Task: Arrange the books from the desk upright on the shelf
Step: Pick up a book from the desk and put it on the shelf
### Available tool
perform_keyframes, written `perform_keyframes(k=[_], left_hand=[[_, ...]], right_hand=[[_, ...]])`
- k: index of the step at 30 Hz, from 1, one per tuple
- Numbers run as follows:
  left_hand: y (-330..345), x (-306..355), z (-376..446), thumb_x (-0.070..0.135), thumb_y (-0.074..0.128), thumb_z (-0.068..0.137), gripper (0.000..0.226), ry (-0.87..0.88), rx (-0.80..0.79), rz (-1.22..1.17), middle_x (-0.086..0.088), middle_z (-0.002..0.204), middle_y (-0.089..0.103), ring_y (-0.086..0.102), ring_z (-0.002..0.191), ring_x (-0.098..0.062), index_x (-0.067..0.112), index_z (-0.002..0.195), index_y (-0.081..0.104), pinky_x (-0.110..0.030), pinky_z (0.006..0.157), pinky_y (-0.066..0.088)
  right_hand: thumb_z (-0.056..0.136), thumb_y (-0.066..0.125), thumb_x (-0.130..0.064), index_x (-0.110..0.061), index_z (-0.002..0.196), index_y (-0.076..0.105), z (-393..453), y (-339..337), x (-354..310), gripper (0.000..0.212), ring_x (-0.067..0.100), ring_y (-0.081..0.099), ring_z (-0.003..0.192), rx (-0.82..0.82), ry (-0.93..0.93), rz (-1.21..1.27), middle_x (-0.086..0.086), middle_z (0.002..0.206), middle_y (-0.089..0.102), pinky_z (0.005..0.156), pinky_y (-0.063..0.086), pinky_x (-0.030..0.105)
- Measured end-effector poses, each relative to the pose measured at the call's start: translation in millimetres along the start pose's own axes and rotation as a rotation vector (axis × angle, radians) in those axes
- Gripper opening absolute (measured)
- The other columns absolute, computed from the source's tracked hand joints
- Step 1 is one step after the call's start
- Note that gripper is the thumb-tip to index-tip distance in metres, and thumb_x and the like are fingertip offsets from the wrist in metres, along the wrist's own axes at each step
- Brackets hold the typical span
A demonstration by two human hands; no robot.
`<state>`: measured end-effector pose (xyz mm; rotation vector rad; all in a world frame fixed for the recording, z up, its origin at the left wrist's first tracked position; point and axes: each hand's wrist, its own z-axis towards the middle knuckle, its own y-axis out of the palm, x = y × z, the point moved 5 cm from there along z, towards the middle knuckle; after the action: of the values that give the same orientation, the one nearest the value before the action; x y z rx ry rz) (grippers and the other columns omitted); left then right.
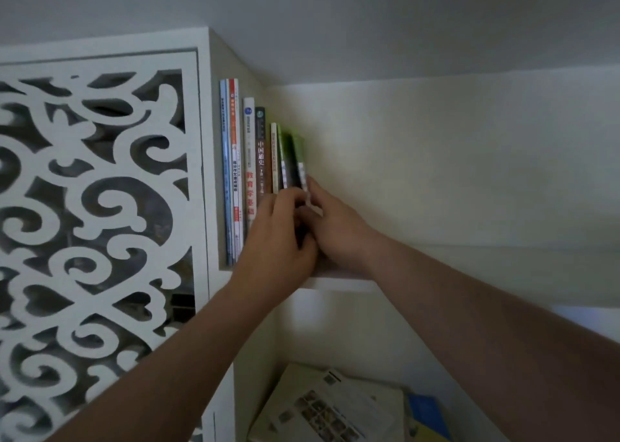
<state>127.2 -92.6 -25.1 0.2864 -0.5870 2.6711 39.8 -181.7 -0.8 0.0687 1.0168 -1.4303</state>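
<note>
Both hands meet at the foot of the row of books, hiding the lower spines and the shelf board [339, 282] beneath them. The left hand [280, 237] curls its fingers against the green-spined books [285, 159]; the right hand [335, 226] pinches the rightmost green book [299, 153], which stands upright at the end of the row. About eight upright books can be counted, though the thin ones blur together. Below, a stack of papers [322, 404] lies partly cut off.

Dim indoor light, soft blur, wide-angle edge distortion
</note>
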Motion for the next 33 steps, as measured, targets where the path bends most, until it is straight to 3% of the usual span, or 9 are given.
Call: perform_keyframes(k=[5,12,17,20,23,25,27,30,33], left_hand=[[-6,0,-12,0.002,0.064,0.091,0.046,0.169,0.152,0.146,-0.008,0.134,0.044,0.044,0.125,-0.016,0.014,0.135,0.056,-0.028,0.1,0.045],[-8,3,-17,-0.002,0.068,0.079,0.052,0.214,0.235,0.136,-0.016,0.134,0.046,0.038,0.123,-0.014,0.005,0.129,0.057,-0.013,0.102,0.03],[-18,7,-83,0.004,0.067,0.08,0.039,0.342,0.19,0.014,-0.024,0.118,0.054,0.049,0.113,-0.029,0.006,0.117,0.056,-0.03,0.098,0.041],[11,-17,-173,0.018,0.069,0.087,0.024,0.346,-0.162,0.009,-0.005,0.112,0.061,0.056,0.101,-0.024,0.017,0.11,0.063,-0.041,0.081,0.048],[69,-58,-248,0.061,0.062,0.093,0.055,0.019,-0.678,-0.03,0.018,0.149,0.044,0.042,0.14,-0.014,0.043,0.143,0.05,-0.046,0.11,0.045],[101,-67,-279,0.091,0.048,0.082,0.091,0.018,-0.893,0.075,0.02,0.169,0.011,0.005,0.159,-0.012,0.053,0.159,0.017,-0.042,0.128,0.013],[113,-67,-282,0.095,0.041,0.081,0.092,0.068,-0.871,0.174,0.018,0.17,0.013,0.011,0.158,-0.018,0.057,0.159,0.012,-0.044,0.126,0.015],[107,-62,-264,0.077,0.032,0.097,0.056,0.108,-0.726,0.157,0.02,0.146,0.057,0.055,0.127,-0.011,0.053,0.143,0.054,-0.031,0.102,0.044],[87,-59,-251,0.053,0.044,0.107,0.031,0.008,-0.504,0.021,0.032,0.111,0.071,0.065,0.098,0.001,0.049,0.116,0.073,-0.016,0.083,0.051]], right_hand=[[0.102,0.065,-0.028,-0.064,0.151,0.032,18,10,11,0.069,0.02,0.068,0.112,-0.099,0.066,0.182,-0.007,0.142,0.059,0.091,0.062,0.048],[0.103,0.061,-0.031,-0.031,0.167,0.017,14,13,10,0.078,0.028,0.056,0.135,-0.185,0.02,-0.27,0.011,0.156,0.051,0.115,0.044,0.039],[0.101,0.06,-0.023,-0.025,0.144,0.059,-82,-6,-21,0.043,0.019,0.065,0.103,-0.046,-0.346,-0.58,0.003,0.125,0.07,0.087,0.05,0.031],[0.097,0.059,-0.011,-0.01,0.116,0.074,-183,-6,21,0.025,0.018,0.058,0.081,0.127,-0.568,-0.503,0.001,0.095,0.066,0.073,0.044,0.03],[0.1,0.055,-0.032,-0.033,0.131,0.065,-231,28,139,0.033,0.008,0.056,0.107,-0.141,-0.038,-0.566,-0.021,0.117,0.051,0.087,0.043,0.022],[0.103,0.057,-0.033,-0.034,0.142,0.059,-253,51,192,0.039,0.007,0.049,0.127,-0.275,0.205,-0.498,-0.02,0.133,0.046,0.101,0.037,0.014],[0.104,0.06,-0.028,-0.029,0.139,0.062,-260,57,208,0.035,0.007,0.049,0.128,-0.197,0.318,-0.325,-0.019,0.132,0.049,0.106,0.038,0.014],[0.103,0.062,-0.021,-0.041,0.131,0.057,-263,55,209,0.035,-0.001,0.057,0.106,-0.129,0.41,-0.225,-0.022,0.123,0.053,0.087,0.038,0.001],[0.101,0.064,-0.012,-0.049,0.129,0.052,-268,50,212,0.047,-0.01,0.061,0.1,-0.073,0.511,-0.036,-0.009,0.131,0.062,0.086,0.05,0.008]])
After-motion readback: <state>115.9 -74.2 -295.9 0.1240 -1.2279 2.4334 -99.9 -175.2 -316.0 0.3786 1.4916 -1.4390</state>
